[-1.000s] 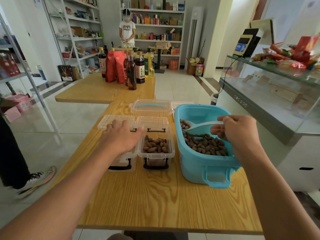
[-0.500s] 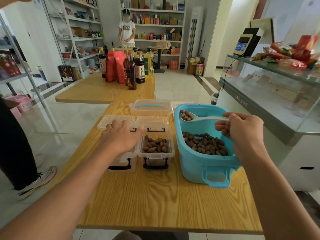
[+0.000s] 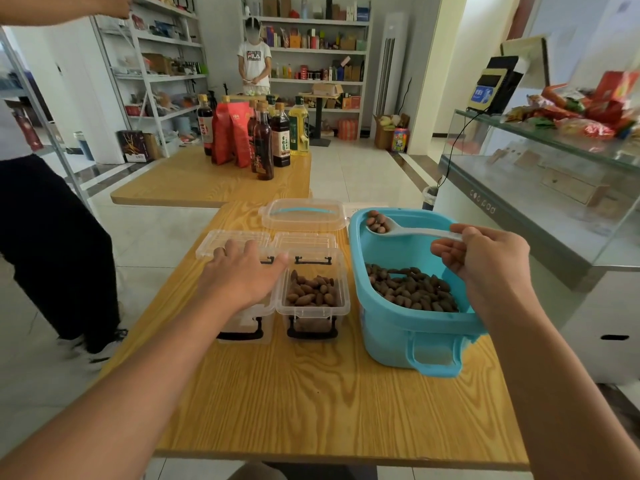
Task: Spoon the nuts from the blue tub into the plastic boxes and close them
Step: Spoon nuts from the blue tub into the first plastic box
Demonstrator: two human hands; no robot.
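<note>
"FILA" shirt [image 3: 254, 60] stands afar; right hand [image 3: 485, 268] pinches spoon [image 3: 408, 231], left hand [image 3: 239, 275] flat on box [image 3: 242, 306].

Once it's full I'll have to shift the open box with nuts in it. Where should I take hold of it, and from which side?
Grip the nut box by its two long side walls just under the rim, coming from above and the near end. It is open-topped and narrow, so fingers can span it. Its left wall sits close against the box under the left hand, so that side looks tight; the black latch probably won't bear weight.
</note>
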